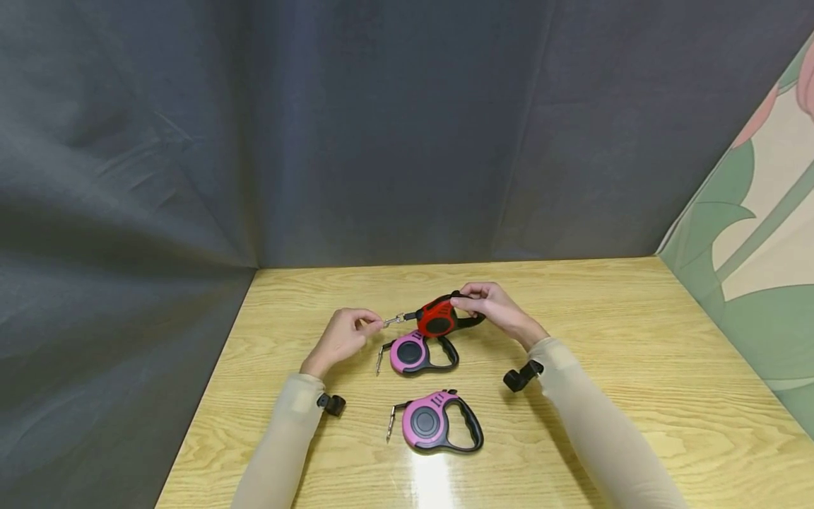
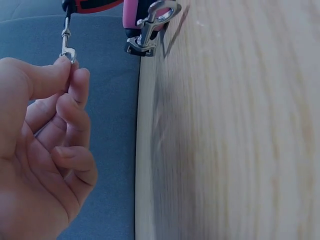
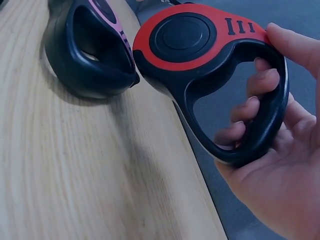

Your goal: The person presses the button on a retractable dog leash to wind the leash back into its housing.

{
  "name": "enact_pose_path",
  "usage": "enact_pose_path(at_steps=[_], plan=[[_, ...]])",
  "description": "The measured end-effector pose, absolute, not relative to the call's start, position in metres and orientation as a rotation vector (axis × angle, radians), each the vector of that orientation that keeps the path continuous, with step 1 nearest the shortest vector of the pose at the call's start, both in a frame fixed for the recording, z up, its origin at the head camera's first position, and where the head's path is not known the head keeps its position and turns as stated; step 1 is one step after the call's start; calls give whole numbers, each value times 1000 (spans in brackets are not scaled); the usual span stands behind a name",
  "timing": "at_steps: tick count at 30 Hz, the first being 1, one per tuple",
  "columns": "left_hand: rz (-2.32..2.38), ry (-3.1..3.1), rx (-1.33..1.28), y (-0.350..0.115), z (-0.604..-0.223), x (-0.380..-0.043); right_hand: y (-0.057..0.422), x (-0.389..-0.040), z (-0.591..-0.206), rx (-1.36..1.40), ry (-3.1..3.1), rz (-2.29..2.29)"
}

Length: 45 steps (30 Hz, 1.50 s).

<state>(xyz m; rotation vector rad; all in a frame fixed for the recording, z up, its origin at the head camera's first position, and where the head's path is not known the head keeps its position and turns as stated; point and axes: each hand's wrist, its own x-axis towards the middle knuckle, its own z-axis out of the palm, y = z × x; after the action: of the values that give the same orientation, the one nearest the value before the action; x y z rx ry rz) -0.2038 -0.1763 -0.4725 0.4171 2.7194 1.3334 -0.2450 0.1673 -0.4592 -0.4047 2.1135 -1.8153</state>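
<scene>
My right hand (image 3: 295,115) grips the black handle of a red retractable dog leash (image 3: 182,37), its fingers curled through the loop and the thumb on top. The leash is held above the table. Between thumb and forefinger, my left hand (image 2: 45,120) pinches the end of its silver metal clip (image 2: 67,47). In the head view the clip stretches leftward from the red leash (image 1: 437,317) toward the left hand (image 1: 344,335). Just below it lies a pink retractable leash (image 1: 408,352) with a black handle, partly overlapped by the red one.
Nearer to me on the wooden table (image 1: 572,318) lies a second pink leash (image 1: 425,421), its clip pointing left. A dark cloth (image 1: 394,141) hangs behind and at the left. At the right is a flower-patterned surface (image 1: 763,283).
</scene>
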Motion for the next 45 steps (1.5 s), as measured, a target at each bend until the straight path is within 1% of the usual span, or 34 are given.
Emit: enact_pose_path(at_steps=[7, 16, 21, 25, 29, 37, 42, 45], plan=[[1296, 2655, 394, -169, -471, -202, 165, -244, -456, -381, 2037, -1860], [1309, 2587, 537, -148, -472, -210, 155, -248, -450, -324, 1847, -1933], [1389, 2569, 528, -144, -472, -213, 142, -251, -450, -331, 1798, -1943], [1484, 2559, 434, -146, -471, -216, 134, -257, -451, -320, 1823, -1941], [1581, 2534, 274, -147, -469, -221, 129, -270, -455, -282, 2026, -1865], [1615, 2442, -39, -147, -472, -236, 114, -288, -465, -183, 2458, -1579], [1567, 2369, -115, -147, -476, -241, 109, -290, -475, -167, 2636, -1378], [1498, 2385, -123, -148, -478, -241, 109, -288, -480, -159, 2660, -1336]])
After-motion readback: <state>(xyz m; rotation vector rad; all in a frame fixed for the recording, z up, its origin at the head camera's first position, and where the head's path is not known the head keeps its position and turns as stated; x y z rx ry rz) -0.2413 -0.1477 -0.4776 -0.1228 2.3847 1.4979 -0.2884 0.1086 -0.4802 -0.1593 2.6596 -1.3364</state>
